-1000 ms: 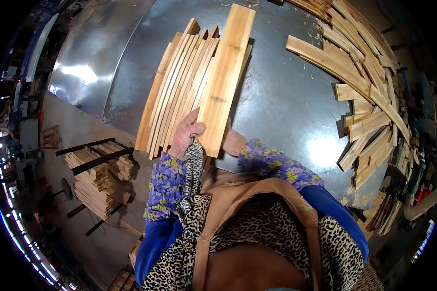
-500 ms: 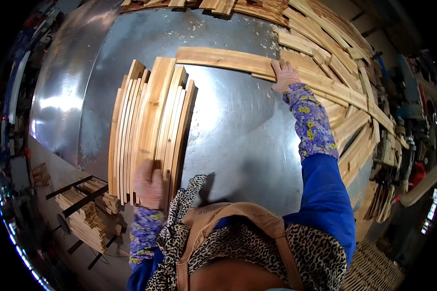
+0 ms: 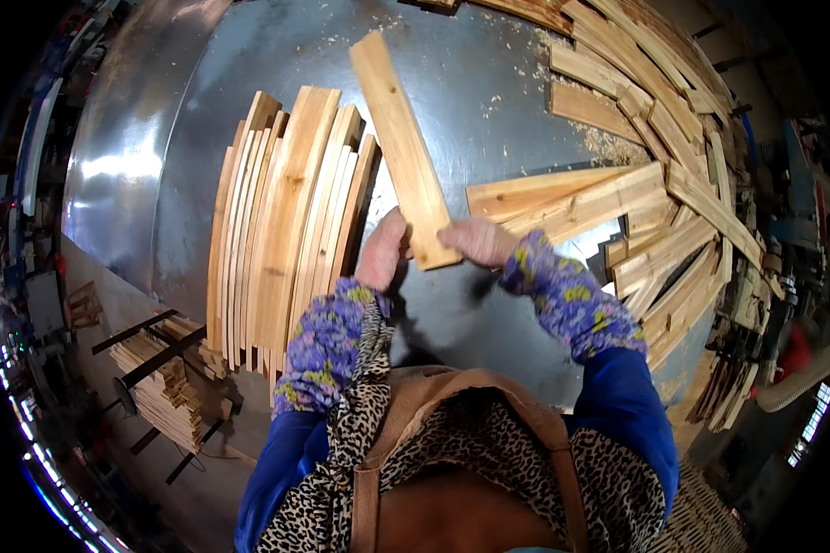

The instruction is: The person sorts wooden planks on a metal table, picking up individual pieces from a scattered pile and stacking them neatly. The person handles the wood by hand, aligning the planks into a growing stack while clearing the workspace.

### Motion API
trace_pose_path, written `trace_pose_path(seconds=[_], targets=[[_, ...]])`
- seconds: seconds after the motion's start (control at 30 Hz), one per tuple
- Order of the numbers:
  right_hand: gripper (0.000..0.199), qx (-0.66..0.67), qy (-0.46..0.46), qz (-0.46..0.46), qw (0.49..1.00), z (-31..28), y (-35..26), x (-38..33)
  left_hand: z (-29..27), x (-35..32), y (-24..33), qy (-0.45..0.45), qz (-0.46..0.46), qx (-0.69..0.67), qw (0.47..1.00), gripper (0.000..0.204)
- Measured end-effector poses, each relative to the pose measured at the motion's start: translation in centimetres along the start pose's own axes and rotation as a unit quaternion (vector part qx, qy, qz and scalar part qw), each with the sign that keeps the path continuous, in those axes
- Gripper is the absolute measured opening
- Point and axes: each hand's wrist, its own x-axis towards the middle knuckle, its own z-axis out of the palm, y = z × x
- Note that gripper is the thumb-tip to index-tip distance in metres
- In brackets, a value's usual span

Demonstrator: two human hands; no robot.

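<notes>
A wooden board tilts away from me over the metal table, its far end leaning left. At its near end my right hand grips the right edge, thumb on top. My left hand is closed at the board's left edge, its fingertips partly hidden. Just left of that hand stands a row of boards packed side by side, most on edge, with a wider one lying flat on top.
Loose boards lie in a jumbled pile to the right on the metal table. Sawdust is scattered near them. At the lower left, a stack of wood strips rests on a dark metal frame beside the table.
My right hand has drawn a board from the right-hand pile toward me and turned it lengthwise. My left hand has left the row of boards and moved right to this board's near end.
</notes>
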Motion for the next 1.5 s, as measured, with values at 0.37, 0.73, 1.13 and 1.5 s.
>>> trace_pose_path(seconds=[0.37,0.73,1.13,1.5], targets=[[0.072,0.167,0.627,0.247,0.719,-0.1,6.6,-13.4,-3.8,-13.8,-7.5,0.180,0.106,0.289,0.934,0.038],[0.077,0.252,0.552,0.143,0.782,-1.0,13.9,-12.1,-6.9,-19.0,-6.8,0.231,0.129,0.513,0.817,0.054],[0.056,0.140,0.206,-0.060,0.967,22.2,-1.7,-1.6,-7.8,-19.7,-4.1,0.223,0.260,0.742,0.576,0.064],[0.065,0.353,0.635,0.060,0.685,-4.5,11.7,-5.1,2.0,-13.6,-2.6,0.109,0.329,0.670,0.656,0.064]])
